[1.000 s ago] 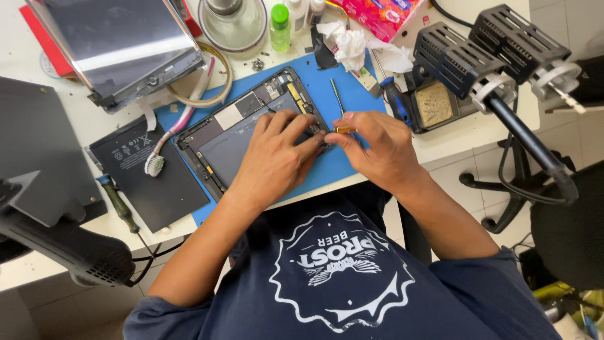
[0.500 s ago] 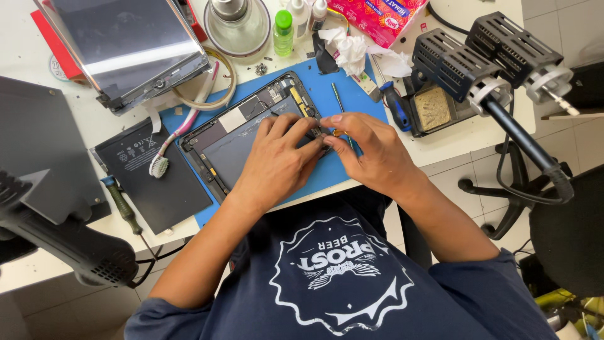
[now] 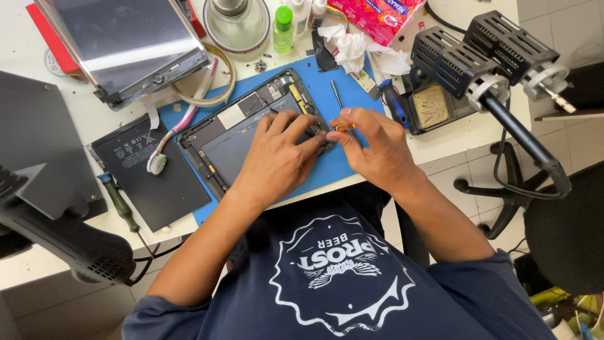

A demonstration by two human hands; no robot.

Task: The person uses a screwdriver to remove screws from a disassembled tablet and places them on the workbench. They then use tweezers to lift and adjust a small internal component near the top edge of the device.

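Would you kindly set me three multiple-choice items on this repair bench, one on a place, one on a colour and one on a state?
1. Where does the left hand rest?
A. on the opened tablet
B. on the toothbrush
C. on the black chair

2. What colour is the work mat under the tablet?
A. red
B. blue
C. grey

3. What is the state of the right hand?
A. open and flat on the table
B. off the desk
C. pinching a small orange-handled tool

Answers:
1 A, since the palm and fingers lie across the tablet's exposed inside.
2 B, since blue mat shows around the tablet on all its visible sides.
3 C, since the fingertips close on the tool at the tablet's right edge.
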